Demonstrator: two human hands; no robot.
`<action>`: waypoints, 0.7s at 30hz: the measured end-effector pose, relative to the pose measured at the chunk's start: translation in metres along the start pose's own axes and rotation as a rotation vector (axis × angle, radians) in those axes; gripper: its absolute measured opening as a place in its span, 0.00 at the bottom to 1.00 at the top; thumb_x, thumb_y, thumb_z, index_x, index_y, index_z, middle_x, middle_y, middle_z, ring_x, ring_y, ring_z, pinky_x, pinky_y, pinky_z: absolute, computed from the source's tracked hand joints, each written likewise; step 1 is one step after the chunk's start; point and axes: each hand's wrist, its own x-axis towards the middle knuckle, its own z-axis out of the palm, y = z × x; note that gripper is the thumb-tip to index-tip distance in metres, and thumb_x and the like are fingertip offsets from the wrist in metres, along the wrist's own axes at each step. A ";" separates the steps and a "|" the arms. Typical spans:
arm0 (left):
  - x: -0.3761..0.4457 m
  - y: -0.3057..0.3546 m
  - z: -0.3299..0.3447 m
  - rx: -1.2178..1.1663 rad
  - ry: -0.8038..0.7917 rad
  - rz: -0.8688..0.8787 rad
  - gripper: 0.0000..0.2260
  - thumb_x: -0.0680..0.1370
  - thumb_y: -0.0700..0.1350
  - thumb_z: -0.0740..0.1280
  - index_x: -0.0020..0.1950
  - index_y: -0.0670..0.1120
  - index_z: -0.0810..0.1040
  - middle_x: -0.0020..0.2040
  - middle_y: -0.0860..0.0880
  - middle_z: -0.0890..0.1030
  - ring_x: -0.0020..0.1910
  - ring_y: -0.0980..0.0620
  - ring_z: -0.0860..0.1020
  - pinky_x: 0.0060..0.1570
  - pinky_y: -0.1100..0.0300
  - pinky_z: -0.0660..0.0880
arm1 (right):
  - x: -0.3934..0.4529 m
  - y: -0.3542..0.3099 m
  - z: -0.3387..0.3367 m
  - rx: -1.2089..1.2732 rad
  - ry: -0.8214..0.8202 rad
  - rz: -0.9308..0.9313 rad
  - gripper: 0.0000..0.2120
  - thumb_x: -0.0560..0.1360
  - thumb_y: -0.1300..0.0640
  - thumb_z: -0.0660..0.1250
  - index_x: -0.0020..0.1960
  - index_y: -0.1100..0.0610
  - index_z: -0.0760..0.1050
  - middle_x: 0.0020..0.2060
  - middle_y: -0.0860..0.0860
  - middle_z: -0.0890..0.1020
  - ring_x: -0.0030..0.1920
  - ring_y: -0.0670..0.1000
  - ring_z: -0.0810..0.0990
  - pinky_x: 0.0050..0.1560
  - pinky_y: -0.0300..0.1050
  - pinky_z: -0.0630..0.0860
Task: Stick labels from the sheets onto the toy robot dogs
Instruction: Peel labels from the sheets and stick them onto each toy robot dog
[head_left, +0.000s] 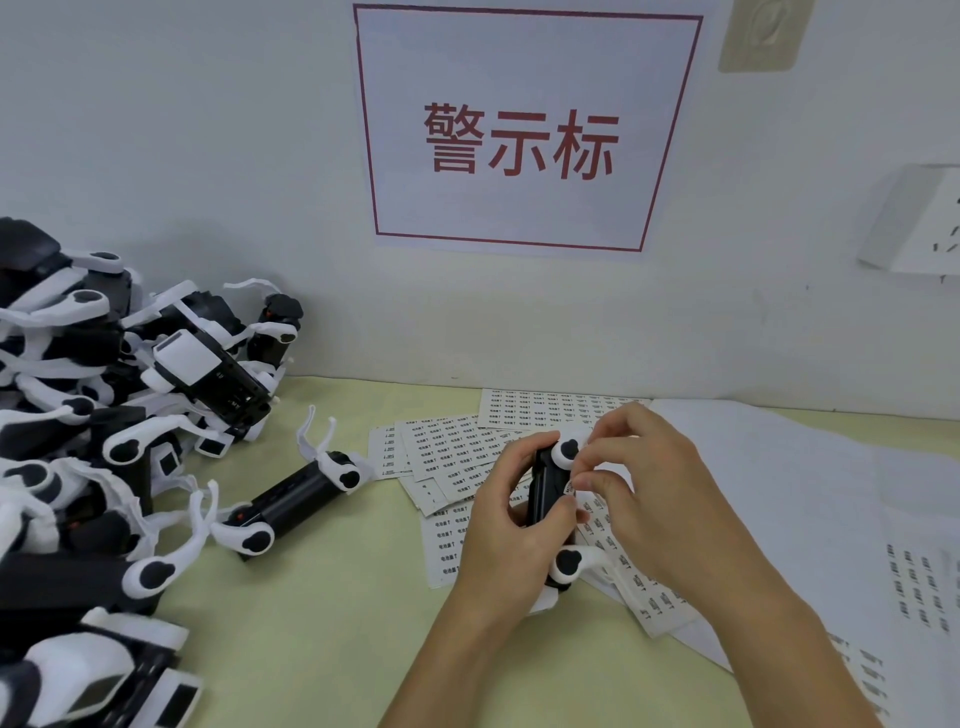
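Fingers of the left hand (511, 512) are curled round the black body of one toy robot dog (551, 499), which is held just above the label sheets (457, 447) spread on the pale green table (332, 613), near the middle of the scene. The right hand (641, 488) has its thumb and fingertips (584, 480) drawn together against the right side of the dog, and it seems they press or pinch a small label there; the label itself is too small to see well.

Far left lies a big pile of robot dogs (104, 415), and one single dog (298, 499) lies apart between the pile and the sheets. A sign with red characters (524, 135) hangs on the far wall.

I judge the sticking step is in progress. The label may go on crooked or wrinkled if the dog turns in the left hand's grip while the right fingers press. It may also cling to the fingertip and lift again when the right hand leaves.
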 end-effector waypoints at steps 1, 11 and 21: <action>0.000 0.000 0.000 -0.005 0.000 0.002 0.18 0.74 0.39 0.66 0.62 0.52 0.77 0.58 0.52 0.82 0.46 0.41 0.84 0.50 0.54 0.81 | 0.000 0.000 0.000 -0.004 0.001 -0.002 0.10 0.76 0.60 0.70 0.40 0.47 0.81 0.46 0.40 0.73 0.52 0.42 0.73 0.49 0.31 0.68; 0.000 -0.001 -0.001 0.003 -0.004 0.015 0.17 0.76 0.38 0.66 0.63 0.51 0.76 0.57 0.52 0.82 0.46 0.43 0.84 0.53 0.48 0.81 | 0.000 0.001 0.001 -0.006 0.010 -0.003 0.10 0.76 0.61 0.70 0.40 0.48 0.82 0.46 0.40 0.73 0.52 0.41 0.72 0.49 0.27 0.66; 0.001 -0.001 0.000 0.018 0.001 0.013 0.16 0.76 0.42 0.68 0.63 0.52 0.76 0.57 0.53 0.81 0.46 0.43 0.85 0.53 0.45 0.82 | 0.000 0.002 0.001 -0.023 0.011 -0.013 0.09 0.76 0.60 0.70 0.41 0.49 0.83 0.46 0.39 0.73 0.53 0.41 0.72 0.50 0.26 0.65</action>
